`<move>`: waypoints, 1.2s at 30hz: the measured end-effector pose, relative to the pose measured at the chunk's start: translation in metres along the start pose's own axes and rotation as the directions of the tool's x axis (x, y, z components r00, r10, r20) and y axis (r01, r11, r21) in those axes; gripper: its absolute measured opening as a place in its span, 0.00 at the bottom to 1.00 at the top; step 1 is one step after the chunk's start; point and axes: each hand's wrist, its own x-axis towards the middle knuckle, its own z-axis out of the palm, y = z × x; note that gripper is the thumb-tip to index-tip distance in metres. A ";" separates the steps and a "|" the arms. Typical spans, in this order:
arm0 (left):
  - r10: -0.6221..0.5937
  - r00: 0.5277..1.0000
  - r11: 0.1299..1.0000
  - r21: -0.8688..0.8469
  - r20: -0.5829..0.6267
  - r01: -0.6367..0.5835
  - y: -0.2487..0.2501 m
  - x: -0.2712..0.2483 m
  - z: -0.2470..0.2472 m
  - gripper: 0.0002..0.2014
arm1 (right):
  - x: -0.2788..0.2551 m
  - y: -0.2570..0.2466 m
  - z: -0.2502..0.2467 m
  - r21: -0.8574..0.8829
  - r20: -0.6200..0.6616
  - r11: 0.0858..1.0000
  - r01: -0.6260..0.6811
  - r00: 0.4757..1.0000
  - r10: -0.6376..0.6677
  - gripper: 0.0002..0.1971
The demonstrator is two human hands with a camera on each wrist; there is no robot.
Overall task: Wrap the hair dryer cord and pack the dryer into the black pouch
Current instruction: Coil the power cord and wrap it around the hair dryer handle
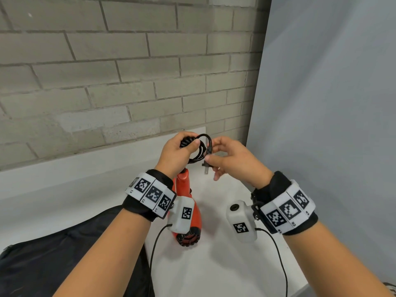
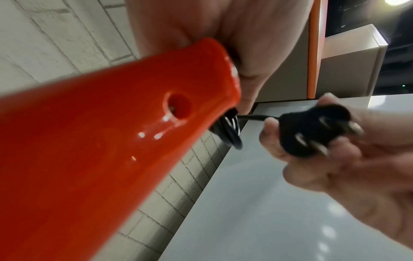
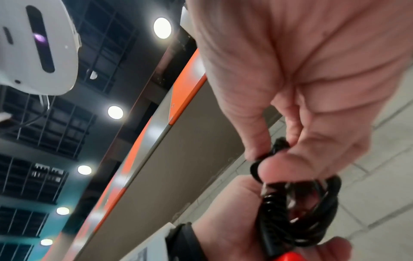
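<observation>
The orange hair dryer (image 1: 188, 213) hangs barrel-down above the white table, its handle (image 2: 111, 141) filling the left wrist view. My left hand (image 1: 177, 153) grips the handle's top together with the coiled black cord (image 1: 200, 150). The coils (image 3: 308, 211) bunch against its fingers. My right hand (image 1: 227, 159) pinches the black plug (image 1: 207, 161), prongs down. In the left wrist view the plug (image 2: 312, 130) sits between the right hand's fingertips. The black pouch (image 1: 70, 264) lies at the lower left under my left forearm.
A grey brick wall (image 1: 117, 71) stands behind the white table (image 1: 214, 264). A pale panel (image 1: 332, 103) closes off the right side. Thin black sensor cables (image 1: 278, 254) hang from both wrist cameras over the table.
</observation>
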 end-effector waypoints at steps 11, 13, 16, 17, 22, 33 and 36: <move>-0.068 0.991 0.984 -0.158 0.112 0.086 0.003 -0.007 0.006 0.11 | 0.014 0.009 0.026 -0.106 -0.377 0.970 0.219 0.894 -0.243 0.09; -0.068 0.991 0.979 -0.184 0.118 0.090 0.003 -0.006 0.007 0.12 | 0.015 0.011 0.026 -0.216 -0.400 0.950 0.228 0.867 -0.299 0.09; -0.066 0.991 0.979 -0.182 0.115 0.086 0.005 -0.007 0.007 0.12 | 0.015 0.016 0.028 -0.254 -0.405 0.939 0.232 0.856 -0.322 0.08; -0.068 0.992 0.980 -0.180 0.111 0.087 0.005 -0.007 0.007 0.12 | 0.014 0.018 0.028 -0.254 -0.407 0.938 0.236 0.854 -0.325 0.08; -0.064 0.993 0.986 -0.147 0.104 0.079 0.005 -0.008 0.007 0.10 | 0.012 0.024 0.028 -0.372 -0.376 0.907 0.196 0.862 -0.340 0.06; -0.006 0.983 0.991 -0.130 0.185 0.031 0.010 -0.015 0.014 0.09 | 0.023 0.030 0.029 -0.115 -0.233 0.975 0.193 0.948 -0.215 0.24; 0.024 0.981 0.992 -0.129 0.190 0.001 0.008 -0.013 0.006 0.11 | 0.026 0.037 0.015 -0.107 -0.033 0.979 0.175 0.983 -0.179 0.20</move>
